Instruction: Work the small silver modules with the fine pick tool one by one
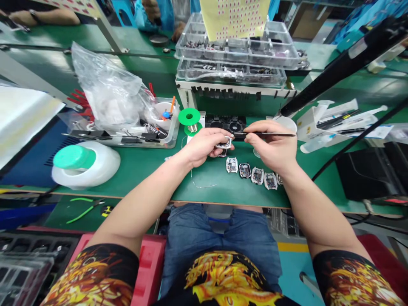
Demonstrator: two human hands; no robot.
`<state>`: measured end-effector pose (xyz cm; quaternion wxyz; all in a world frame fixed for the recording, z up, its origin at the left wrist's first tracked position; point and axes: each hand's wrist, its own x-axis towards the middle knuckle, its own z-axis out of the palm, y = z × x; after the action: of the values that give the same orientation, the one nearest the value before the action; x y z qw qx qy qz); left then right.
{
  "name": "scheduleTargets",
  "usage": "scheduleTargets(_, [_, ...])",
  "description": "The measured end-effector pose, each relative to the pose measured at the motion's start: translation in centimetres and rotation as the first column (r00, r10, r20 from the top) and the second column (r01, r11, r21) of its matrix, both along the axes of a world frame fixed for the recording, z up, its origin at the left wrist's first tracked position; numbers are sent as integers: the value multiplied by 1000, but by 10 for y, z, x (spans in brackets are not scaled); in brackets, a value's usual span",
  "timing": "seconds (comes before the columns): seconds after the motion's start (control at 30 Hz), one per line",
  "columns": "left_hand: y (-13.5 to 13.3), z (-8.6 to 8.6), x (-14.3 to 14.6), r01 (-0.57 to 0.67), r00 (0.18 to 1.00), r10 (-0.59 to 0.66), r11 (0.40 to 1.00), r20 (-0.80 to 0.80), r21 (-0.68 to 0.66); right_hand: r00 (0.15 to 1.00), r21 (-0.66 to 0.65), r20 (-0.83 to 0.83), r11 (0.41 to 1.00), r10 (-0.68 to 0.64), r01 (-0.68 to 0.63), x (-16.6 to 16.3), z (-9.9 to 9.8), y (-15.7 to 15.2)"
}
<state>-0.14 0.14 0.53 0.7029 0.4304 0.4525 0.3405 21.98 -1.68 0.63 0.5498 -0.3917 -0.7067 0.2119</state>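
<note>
My left hand (207, 146) is closed around a silver smartwatch case (227, 143), with its inside parts facing up. In my right hand (272, 140) is a pair of thin black tweezers (277, 134), pinched between thumb and fingers, its tip close to the case. Below my hands, several open watch cases with bare electronics, such as a silver watch case (232, 165) and a black watch case (245, 170), lie in a slanting row. My right wrist partly covers the last one. A green solder spool (189, 117) stands beyond my left hand.
To the left are a clear plastic bin (172, 138) with a bag in it and a white bottle (95, 163) with a green cap. Compartment boxes (236, 51) sit on a raised shelf. On the right, a black tube (334, 68) slants over the bench beside a white tool holder (310, 123).
</note>
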Motion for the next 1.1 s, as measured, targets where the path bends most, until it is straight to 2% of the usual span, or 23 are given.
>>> scheduleTargets(0.17, [1,2,-2,-7,998,10,999,62,-47,990,111,106,989,89,-101,3,2,0])
scheduleTargets(0.27, [1,3,-3,15,998,-12,998,69,-57,980,127,169,983,107,-129,3,2,0])
scheduleTargets(0.57, [1,2,-4,41,997,-38,999,73,-33,978,81,192,992,80,-97,2,2,-1])
scheduleTargets(1.1, [0,1,-1,72,997,-72,997,32,-1,991,39,131,999,21,-26,-1,-4,-3])
